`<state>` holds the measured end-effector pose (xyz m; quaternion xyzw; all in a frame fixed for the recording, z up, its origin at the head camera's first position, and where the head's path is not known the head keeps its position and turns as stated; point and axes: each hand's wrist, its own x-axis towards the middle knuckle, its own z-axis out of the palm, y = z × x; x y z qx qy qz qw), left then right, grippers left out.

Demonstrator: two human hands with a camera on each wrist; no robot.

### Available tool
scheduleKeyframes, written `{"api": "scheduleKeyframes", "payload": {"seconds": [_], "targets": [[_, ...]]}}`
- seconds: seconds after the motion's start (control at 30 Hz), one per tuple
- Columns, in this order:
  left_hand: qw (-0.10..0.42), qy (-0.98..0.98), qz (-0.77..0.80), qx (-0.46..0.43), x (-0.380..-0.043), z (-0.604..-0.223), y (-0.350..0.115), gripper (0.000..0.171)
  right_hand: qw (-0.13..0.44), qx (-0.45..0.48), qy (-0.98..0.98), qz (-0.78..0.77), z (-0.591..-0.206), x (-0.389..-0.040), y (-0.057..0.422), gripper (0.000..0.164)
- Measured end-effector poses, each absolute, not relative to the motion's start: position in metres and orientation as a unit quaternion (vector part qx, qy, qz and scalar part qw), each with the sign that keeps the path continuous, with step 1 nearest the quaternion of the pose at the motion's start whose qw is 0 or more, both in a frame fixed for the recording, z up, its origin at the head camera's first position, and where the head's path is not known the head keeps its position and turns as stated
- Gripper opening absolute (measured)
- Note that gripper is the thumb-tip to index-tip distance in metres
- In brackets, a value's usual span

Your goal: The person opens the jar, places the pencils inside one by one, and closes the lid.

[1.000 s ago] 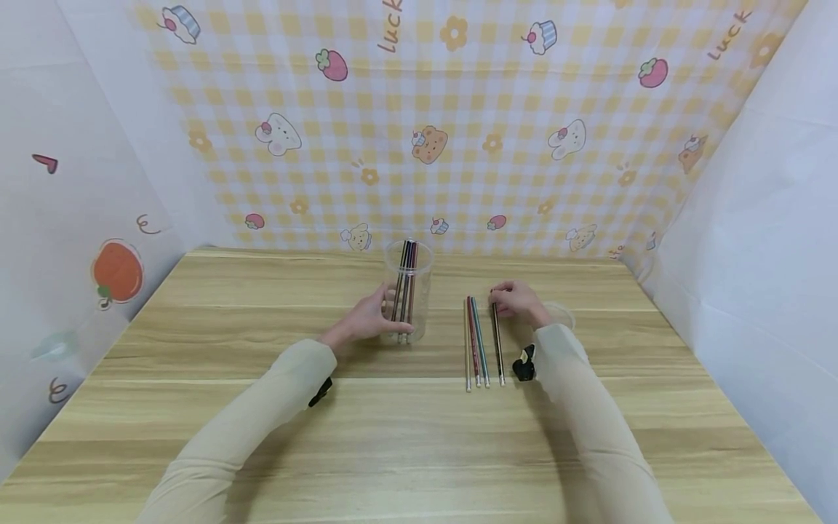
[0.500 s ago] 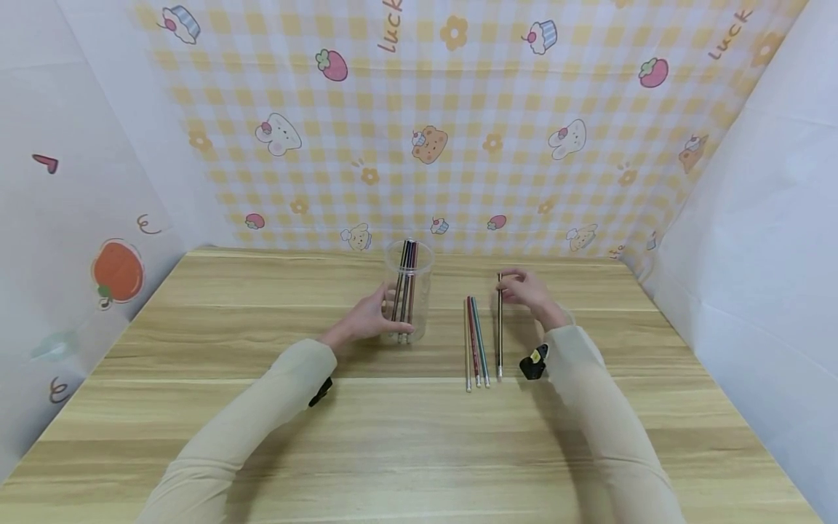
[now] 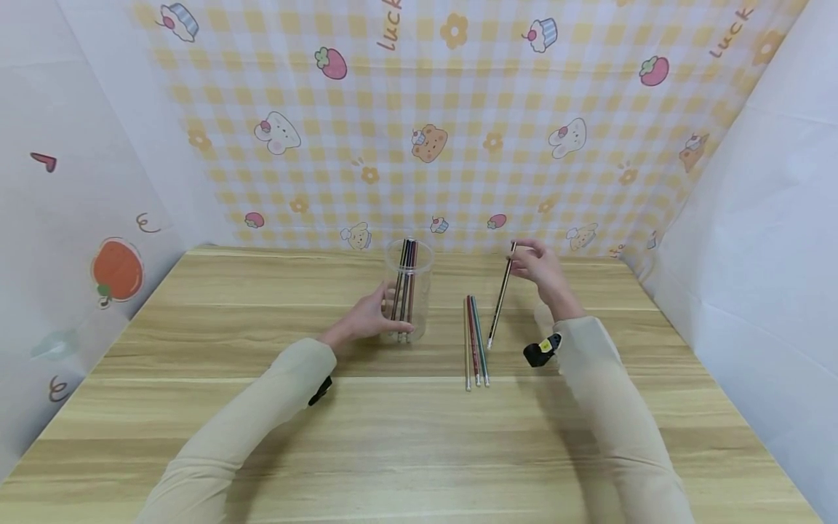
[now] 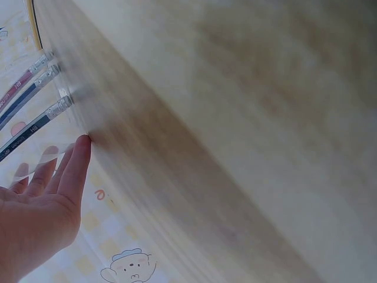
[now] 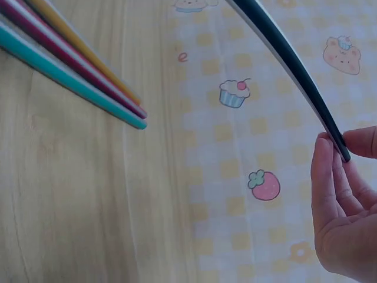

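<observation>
1. The head view looks forward and down, farthest off, across the tabletop (image 3: 393, 451) to a checked backdrop (image 3: 471, 94).
2. The left wrist view, tilted, skims the tabletop close by the left hand (image 4: 42, 213).
3. The right wrist view, close to the right hand (image 5: 347, 219), faces the backdrop all three share.

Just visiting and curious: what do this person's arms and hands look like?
Long cream sleeves; the left hand and right hand are ungloved. A small black device sits near each cuff; the right one shows a yellow patch.
</observation>
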<state>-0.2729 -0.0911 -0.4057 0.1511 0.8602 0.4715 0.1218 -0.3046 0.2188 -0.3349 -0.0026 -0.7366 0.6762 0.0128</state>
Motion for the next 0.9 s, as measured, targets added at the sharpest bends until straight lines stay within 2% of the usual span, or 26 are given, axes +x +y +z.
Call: {"api": "scheduleKeyframes", "payload": {"seconds": [0.13, 0.43, 0.9], "targets": [[0.122, 0.861, 0.469, 0.151, -0.273, -0.406, -0.091, 0.089, 0.028, -0.009, -0.72, 0.694, -0.328, -0.303, 0.216, 0.023], [0.119, 0.862, 0.468, 0.153, -0.272, -0.405, -0.091, 0.09, 0.055, 0.007, -0.686, 0.726, -0.317, -0.3, 0.208, 0.04], [0.119, 0.858, 0.473, 0.164, -0.272, -0.404, -0.092, 0.091, 0.087, 0.04, -0.666, 0.739, -0.291, -0.286, 0.189, 0.034]]}}
